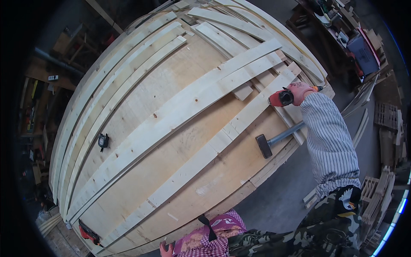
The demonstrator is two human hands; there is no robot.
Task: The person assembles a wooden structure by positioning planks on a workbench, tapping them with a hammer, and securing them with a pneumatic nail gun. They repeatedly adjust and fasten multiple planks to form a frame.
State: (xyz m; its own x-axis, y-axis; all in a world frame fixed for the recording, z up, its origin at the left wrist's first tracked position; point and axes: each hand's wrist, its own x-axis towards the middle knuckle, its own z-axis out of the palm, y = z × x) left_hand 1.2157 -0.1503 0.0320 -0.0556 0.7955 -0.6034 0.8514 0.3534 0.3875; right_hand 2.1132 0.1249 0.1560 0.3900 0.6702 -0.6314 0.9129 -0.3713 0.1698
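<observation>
My right hand (301,92), in a pinkish-red glove, grips a red and black air nailer (281,98). The nailer's nose is over the right end of a long pale board (218,145); whether they touch I cannot tell. An orange fitting at the back of the nailer meets a yellow air hose (295,46). Below that arm a hammer (264,146) with a dark head and grey handle lies on the panel. At the lower edge my left hand (167,249) is near the table's near rim, only its gloved fingers showing, apart, with nothing seen in them.
More long boards (175,107) cross the large plywood panel (141,98), with several along its left side and stacked at the far right. A small black tape measure (103,141) and a red-black tool (88,233) lie leftward. Scrap wood (376,201) is piled on the right.
</observation>
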